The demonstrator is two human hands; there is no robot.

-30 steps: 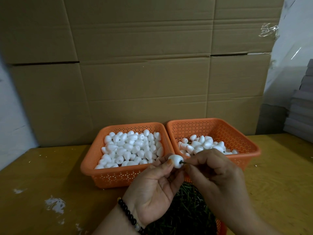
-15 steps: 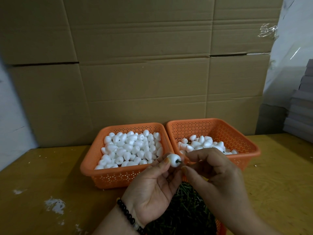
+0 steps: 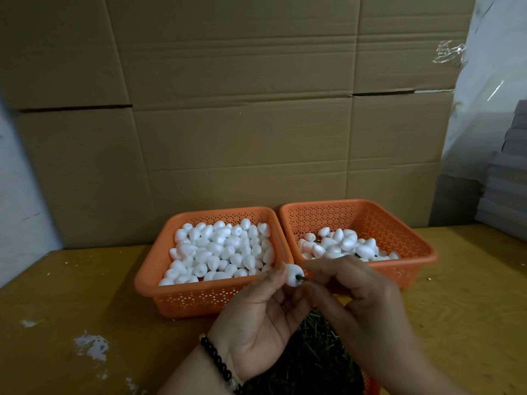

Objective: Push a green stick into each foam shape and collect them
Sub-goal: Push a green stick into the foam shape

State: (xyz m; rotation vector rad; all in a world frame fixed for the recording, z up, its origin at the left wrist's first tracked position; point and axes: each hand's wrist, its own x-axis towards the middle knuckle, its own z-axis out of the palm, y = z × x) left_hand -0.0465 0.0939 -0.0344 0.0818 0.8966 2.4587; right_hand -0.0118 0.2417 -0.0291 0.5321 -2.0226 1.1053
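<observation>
The left hand, palm up, pinched a white foam shape between thumb and fingertips. The right hand, just beside it, gripped a green stick whose end sat in the foam shape's hole. Beyond the left hand stood an orange basket full of plain foam shapes; beyond the right hand, touching the first, a second basket held foam shapes with sticks in them. Below both hands lay a heap of green sticks on the table.
</observation>
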